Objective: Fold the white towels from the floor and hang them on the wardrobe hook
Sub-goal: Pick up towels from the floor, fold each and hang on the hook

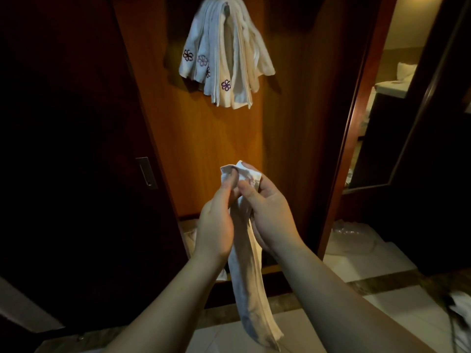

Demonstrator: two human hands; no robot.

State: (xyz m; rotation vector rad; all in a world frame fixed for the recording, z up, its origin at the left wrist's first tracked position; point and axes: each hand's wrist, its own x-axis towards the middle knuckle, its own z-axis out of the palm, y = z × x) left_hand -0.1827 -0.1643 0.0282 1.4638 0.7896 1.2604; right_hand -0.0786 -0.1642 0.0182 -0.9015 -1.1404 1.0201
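- Head view: several folded towels (224, 54) already hang on the hook (226, 5) at 12 o'clock.
- One towel (248, 271), a long strip, at centre; left hand (216, 225) and right hand (270, 215) each grip its top, pinching.
- Remaining, by judgement: finish folding, hang it.
- More white cloth (461, 309) on floor (377, 263) at 4 o'clock, cut off; count unclear.
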